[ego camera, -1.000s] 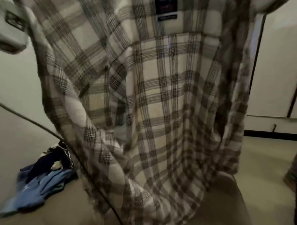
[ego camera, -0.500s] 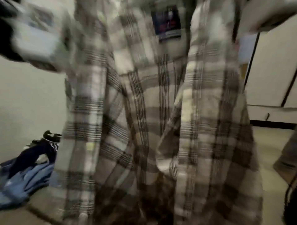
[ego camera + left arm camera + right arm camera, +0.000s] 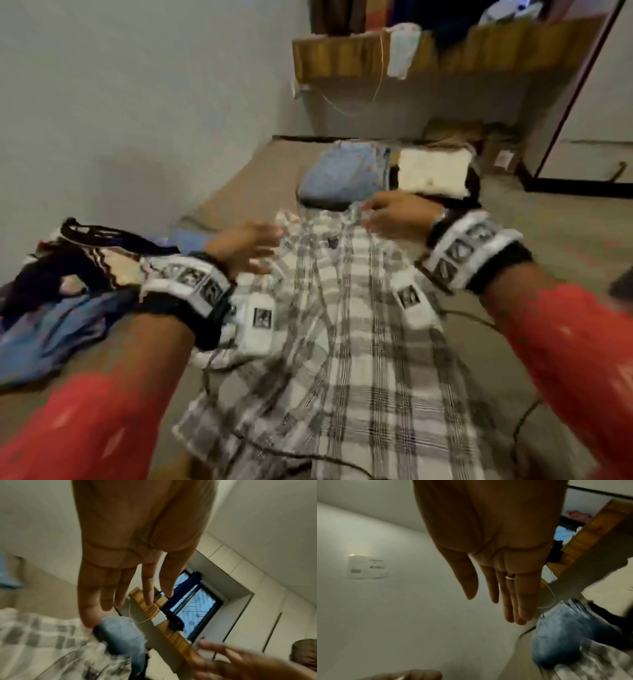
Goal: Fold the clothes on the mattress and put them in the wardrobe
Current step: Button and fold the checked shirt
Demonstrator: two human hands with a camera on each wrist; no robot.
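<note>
A grey and white plaid shirt [image 3: 352,346] lies spread lengthwise on the tan mattress [image 3: 239,178], collar end away from me. My left hand [image 3: 246,248] hovers over its upper left part with fingers straight and spread. My right hand [image 3: 394,216] is over the collar end, fingers extended. In the left wrist view the left hand [image 3: 123,599] shows a flat palm above the plaid shirt [image 3: 42,642]. In the right wrist view the right hand [image 3: 501,599] is flat too, holding nothing. The white wardrobe [image 3: 596,113] stands at the right.
Folded blue jeans [image 3: 342,174] and a folded cream garment [image 3: 433,173] sit beyond the shirt. A heap of unfolded dark and blue clothes [image 3: 58,298] lies at the left. A wooden shelf [image 3: 394,51] hangs on the far wall. Cables [image 3: 513,431] trail across the mattress.
The plaid shirt was held up in front of me and shaken; now it lies flat on the mattress and both hands have let go of it.
</note>
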